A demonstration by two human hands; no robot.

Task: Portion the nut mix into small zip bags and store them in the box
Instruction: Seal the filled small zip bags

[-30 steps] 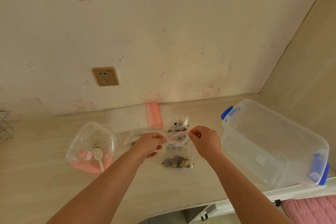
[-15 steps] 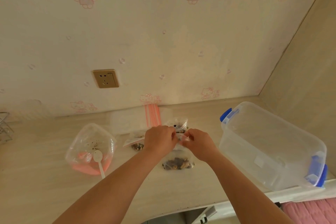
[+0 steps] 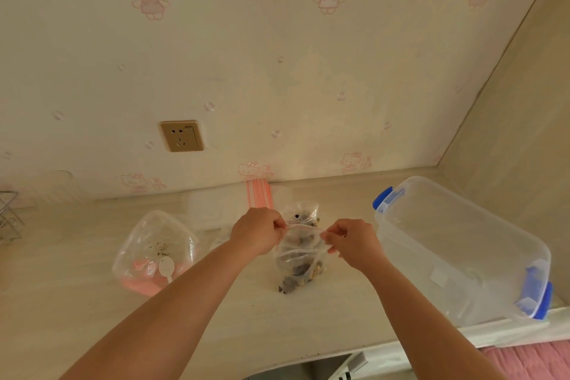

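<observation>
Both hands are working 1 small zip bag [image 3: 300, 251] of nut mix held above the countertop [image 3: 61, 302]. The left hand [image 3: 257, 233] is pinching the left end of the red zip strip, fingers curled tight on it; the right hand [image 3: 351, 242] is pinching the right end likewise, so the strip is stretching taut between them. A second filled bag [image 3: 300, 214] is lying just behind. Likely step: closing the seal. Risk: if the strip is pulled rather than pressed, the seal may stay partly open and nuts may spill during transfer. The clear storage box [image 3: 462, 250], blue latches at both ends, is standing just right of the right hand, overhanging the counter's front edge; a knock could tip it. To the left, the large bag with a white spoon [image 3: 166, 267] is leaving open surface between.
</observation>
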